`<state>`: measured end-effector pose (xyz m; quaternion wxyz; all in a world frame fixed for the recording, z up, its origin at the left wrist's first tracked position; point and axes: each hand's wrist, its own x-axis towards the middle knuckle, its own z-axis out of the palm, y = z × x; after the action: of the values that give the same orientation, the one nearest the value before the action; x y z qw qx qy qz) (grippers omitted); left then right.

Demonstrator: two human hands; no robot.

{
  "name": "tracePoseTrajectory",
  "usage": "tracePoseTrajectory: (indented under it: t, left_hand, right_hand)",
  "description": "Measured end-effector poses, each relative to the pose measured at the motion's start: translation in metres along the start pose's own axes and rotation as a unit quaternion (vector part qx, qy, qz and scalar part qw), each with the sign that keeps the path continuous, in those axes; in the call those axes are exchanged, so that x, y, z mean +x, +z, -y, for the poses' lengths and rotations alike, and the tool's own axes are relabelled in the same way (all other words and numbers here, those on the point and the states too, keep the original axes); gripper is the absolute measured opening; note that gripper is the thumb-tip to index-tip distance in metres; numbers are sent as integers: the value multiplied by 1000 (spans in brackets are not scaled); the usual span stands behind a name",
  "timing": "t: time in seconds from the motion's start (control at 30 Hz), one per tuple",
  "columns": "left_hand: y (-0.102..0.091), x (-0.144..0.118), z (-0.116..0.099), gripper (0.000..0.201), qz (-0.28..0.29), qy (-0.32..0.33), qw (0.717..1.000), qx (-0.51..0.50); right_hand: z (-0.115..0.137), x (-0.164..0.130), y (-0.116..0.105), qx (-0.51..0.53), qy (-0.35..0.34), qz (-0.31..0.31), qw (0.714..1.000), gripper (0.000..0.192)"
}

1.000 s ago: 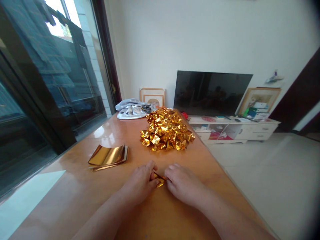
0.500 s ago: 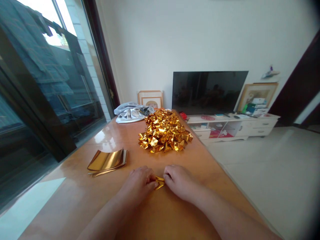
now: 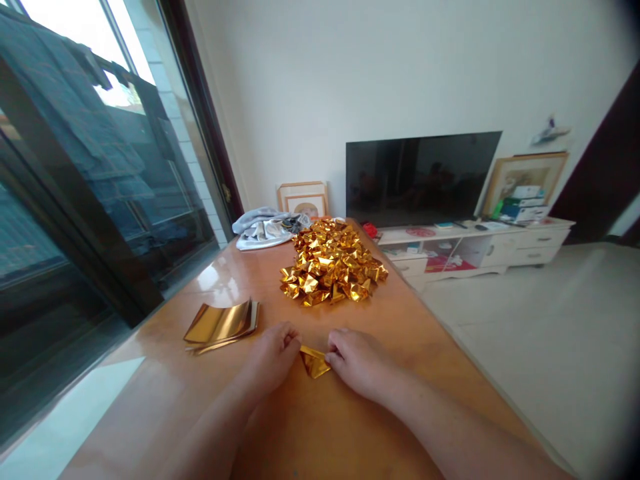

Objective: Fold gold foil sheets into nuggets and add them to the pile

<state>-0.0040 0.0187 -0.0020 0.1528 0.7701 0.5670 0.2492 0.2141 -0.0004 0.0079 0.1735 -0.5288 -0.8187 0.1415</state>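
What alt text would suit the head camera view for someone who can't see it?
Two bare hands, left hand and right hand, pinch a small folded gold foil piece on a wooden table. Beyond lie a heap of folded gold pieces and a stack of flat gold sheets.

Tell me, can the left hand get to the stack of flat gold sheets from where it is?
Probably yes: the stack of gold sheets lies just left of the left hand with bare table between them, though that hand is pinching the folded gold piece.

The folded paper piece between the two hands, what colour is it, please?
Shiny metallic gold, seen in the head view.
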Motion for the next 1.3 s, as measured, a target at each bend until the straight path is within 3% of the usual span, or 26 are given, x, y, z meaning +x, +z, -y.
tracePoseTrajectory:
  t: [0.13,0.27,0.4,0.53,0.67,0.9,1.03,1.13,1.23,1.3]
  left_hand:
    - [-2,2,3,29,-3,3,999,37]
    - [-6,2,0,19,22,7,999,38]
    - [-9,3,-4,12,34,0,999,-3]
    - [-11,2,-12,11,41,-46,994,-92]
    - [-16,0,-20,16,62,-78,970,-223]
    - [-26,-2,-19,21,64,-74,884,-457]
    - [-29,-2,-22,25,33,-84,870,-485]
    - [-27,-1,-28,34,31,-136,850,-507]
    - [-22,0,-30,40,17,-183,834,-520]
    - [-20,3,-26,43,-29,-187,857,-479]
  right_hand:
    - [-1,1,2,-18,-3,6,1000,10]
    - [-2,1,4,-21,-13,-3,1000,9]
    - [-3,2,5,-18,-13,-3,1000,8]
    - [-3,2,4,-8,-6,-1,1000,8]
    - [-5,1,1,21,-1,-17,1000,11]
    - [-14,12,0,153,-25,-1,988,15]
    - [-17,17,1,284,-11,34,958,15]
    - [-19,19,1,296,-11,42,954,11]
    - [-24,23,0,258,-3,1,966,8]
    - [-29,27,-3,249,21,-70,966,10]
